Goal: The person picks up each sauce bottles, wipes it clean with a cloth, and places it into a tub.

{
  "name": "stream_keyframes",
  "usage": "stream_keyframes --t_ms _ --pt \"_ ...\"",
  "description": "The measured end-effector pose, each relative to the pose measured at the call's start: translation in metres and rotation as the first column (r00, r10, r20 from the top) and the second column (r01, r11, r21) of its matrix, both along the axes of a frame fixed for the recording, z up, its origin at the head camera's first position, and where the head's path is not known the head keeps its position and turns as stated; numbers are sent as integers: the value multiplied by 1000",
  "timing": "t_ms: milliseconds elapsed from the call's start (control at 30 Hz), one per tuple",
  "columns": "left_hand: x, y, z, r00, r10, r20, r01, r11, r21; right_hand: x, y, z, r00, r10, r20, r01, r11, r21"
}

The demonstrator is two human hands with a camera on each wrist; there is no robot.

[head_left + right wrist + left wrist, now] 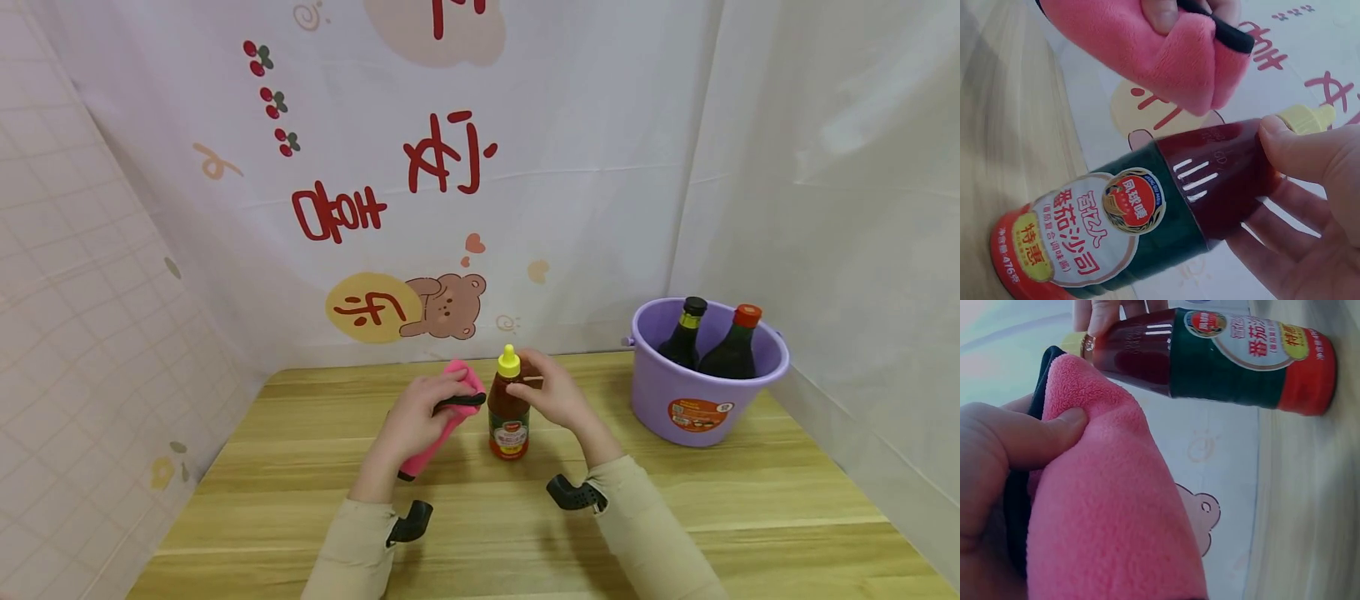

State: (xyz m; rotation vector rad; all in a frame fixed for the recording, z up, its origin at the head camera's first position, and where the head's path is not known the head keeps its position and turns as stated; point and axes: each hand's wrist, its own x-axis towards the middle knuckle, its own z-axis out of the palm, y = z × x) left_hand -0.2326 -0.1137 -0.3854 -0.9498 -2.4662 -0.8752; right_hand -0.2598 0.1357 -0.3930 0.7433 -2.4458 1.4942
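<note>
A ketchup bottle (pixel 509 417) with a yellow nozzle cap stands upright on the wooden table. My right hand (pixel 557 392) grips it near the neck; in the right wrist view the thumb presses just below the cap (pixel 1310 119) and the other fingers lie behind the bottle. Beside it, my left hand (pixel 416 417) pinches a folded pink cloth (pixel 1110 500) with a black edge. The cloth hangs down on the bottle's left, its top close to the bottle's shoulder. Whether cloth and bottle touch, I cannot tell.
On the right stands a purple bucket (pixel 648 392) holding two dark bottles, one with a black cap (pixel 695 306) and one with a red cap (pixel 747 315). A printed white curtain (pixel 585 208) hangs behind the wooden table (pixel 480 533).
</note>
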Motion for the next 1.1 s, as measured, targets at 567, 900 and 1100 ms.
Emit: stream_keyframes --t_ms 567,900,1100 --pt "-2 23 17 994 -61 -87 57 997 -47 -6 5 -2 997 67 27 -68 998 7" --pt "0 25 12 998 -58 -19 57 995 -81 -6 3 -3 997 75 12 -75 997 -4" --pt "0 24 6 999 -48 12 49 994 -94 -5 3 -2 998 59 21 -59 998 -3"
